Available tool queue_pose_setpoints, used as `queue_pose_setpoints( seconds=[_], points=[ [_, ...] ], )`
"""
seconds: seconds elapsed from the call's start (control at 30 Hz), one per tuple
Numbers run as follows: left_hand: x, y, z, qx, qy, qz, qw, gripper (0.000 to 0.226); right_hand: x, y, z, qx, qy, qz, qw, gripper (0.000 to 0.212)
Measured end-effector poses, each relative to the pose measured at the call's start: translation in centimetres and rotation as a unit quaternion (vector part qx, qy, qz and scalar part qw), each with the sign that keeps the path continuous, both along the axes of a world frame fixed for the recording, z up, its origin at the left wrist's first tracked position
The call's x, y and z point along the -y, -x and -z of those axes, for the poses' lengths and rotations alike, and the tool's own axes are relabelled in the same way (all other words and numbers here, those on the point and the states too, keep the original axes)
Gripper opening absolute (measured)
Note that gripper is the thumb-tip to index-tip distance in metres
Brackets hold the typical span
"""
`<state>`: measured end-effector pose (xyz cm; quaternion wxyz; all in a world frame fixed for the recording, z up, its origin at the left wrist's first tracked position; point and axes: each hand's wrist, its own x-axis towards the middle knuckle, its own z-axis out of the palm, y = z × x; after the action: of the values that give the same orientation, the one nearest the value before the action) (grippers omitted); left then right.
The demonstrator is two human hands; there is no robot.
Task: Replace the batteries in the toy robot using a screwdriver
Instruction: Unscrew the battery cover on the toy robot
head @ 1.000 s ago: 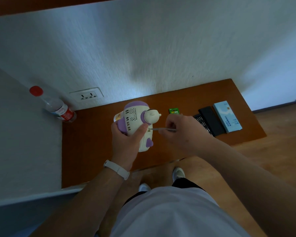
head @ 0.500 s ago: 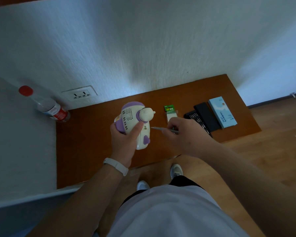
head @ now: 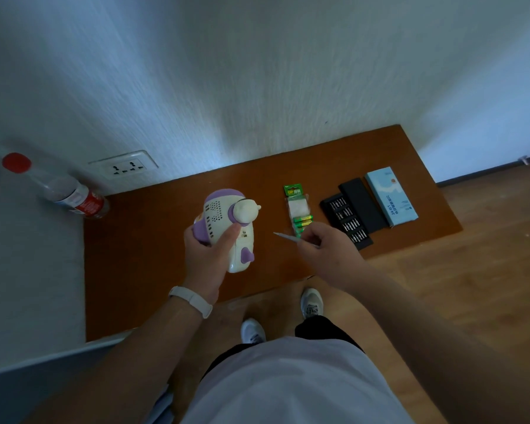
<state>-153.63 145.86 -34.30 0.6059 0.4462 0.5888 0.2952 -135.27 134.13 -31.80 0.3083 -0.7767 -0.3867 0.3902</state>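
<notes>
The fingers [head: 191, 237] of the left hand [head: 207, 258] are curled round the toy robot [head: 218, 211], with the thumb laid across its white back. The toy is held over the brown desk [head: 141, 255], left of centre, and is turned so that its speaker holes are seen. The screwdriver [head: 288, 238] is pinched in the curled fingers of the right hand [head: 326, 252]. Its thin tip is pointed left toward the toy but is kept apart from it. A green battery pack [head: 299, 209] is laid on the desk just beyond the right hand, its near end partly covered by that hand. Farther right, an open black bit case [head: 346, 220], its lid [head: 361, 206] and a light-blue box [head: 390, 194] are set side by side. At the far left a clear bottle [head: 74, 197] with a red cap is seen by the wall, near a wall socket [head: 124, 168]. A white band [head: 192, 301] is worn on the left wrist.
</notes>
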Motion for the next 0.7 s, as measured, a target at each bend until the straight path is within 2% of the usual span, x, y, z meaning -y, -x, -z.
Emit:
queue_pose_setpoints(
  seconds=[0.07,0.2,0.37,0.7],
  points=[
    [-0.1,-0.1,0.2,-0.003,0.001,0.000,1.000,0.067,-0.1,-0.4,1.3,-0.002,0.001,0.015,1.000,0.009],
    [-0.1,-0.1,0.6,-0.010,-0.001,-0.002,1.000,0.064,-0.6,-0.7,4.1,0.086,0.003,0.006,0.996,0.008],
    [0.0,0.6,1.2,-0.013,0.008,-0.021,1.000,0.060,-1.8,-0.1,6.8,0.123,0.057,-0.021,0.991,0.019],
    [0.2,2.5,2.4,-0.030,0.010,-0.040,0.999,0.061,-4.7,2.1,10.4,0.243,0.137,-0.137,0.951,0.023]
  ],
)
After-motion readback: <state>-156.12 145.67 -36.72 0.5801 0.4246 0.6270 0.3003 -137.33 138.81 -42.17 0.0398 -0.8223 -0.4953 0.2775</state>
